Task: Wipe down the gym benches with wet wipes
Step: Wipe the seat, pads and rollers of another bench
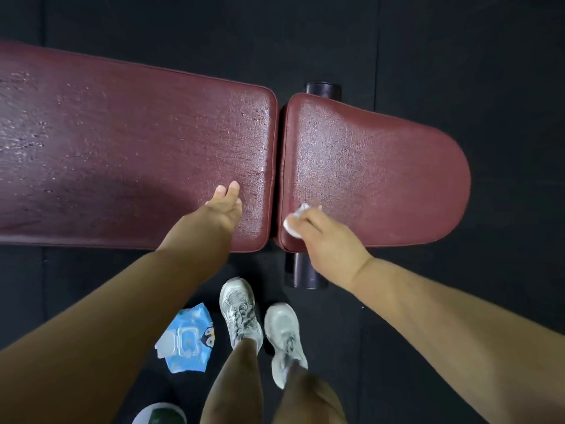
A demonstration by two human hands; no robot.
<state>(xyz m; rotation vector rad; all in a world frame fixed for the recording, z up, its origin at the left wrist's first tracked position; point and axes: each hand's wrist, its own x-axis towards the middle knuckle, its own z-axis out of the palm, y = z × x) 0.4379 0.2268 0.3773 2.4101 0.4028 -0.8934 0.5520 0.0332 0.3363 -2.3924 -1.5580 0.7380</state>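
A maroon gym bench fills the middle of the frame from the left edge almost to the right, standing on black rubber flooring. It is in two pads: the long backrest pad on the left and the shorter, rounded seat pad on the right, with a narrow dark gap between them just right of centre. Both pads glisten with streaks of moisture, brightest near the gap, so much of the top looks wiped already — a judgement from the sheen alone. A black frame tube shows below the seat pad, and its other end above it.

The left hand rests on the backrest pad near its right end, fingers loosely together and pointing up the frame, holding nothing; it seems to be bracing. The right hand sits at the lower left corner of the seat pad, fingers curled and pinching a crumpled white wet wipe against the vinyl.

To do this step well, I would open the wipe out flatter so more of it touches, press evenly, and draw long overlapping strokes from the gap toward the rounded end at right, then run along the stitched edges and the seam — dirt likely collects there.

Lower in the frame, left of the grey trainers, a blue wet wipes pack lies on the floor with its flip lid open, close enough for a fresh sheet.
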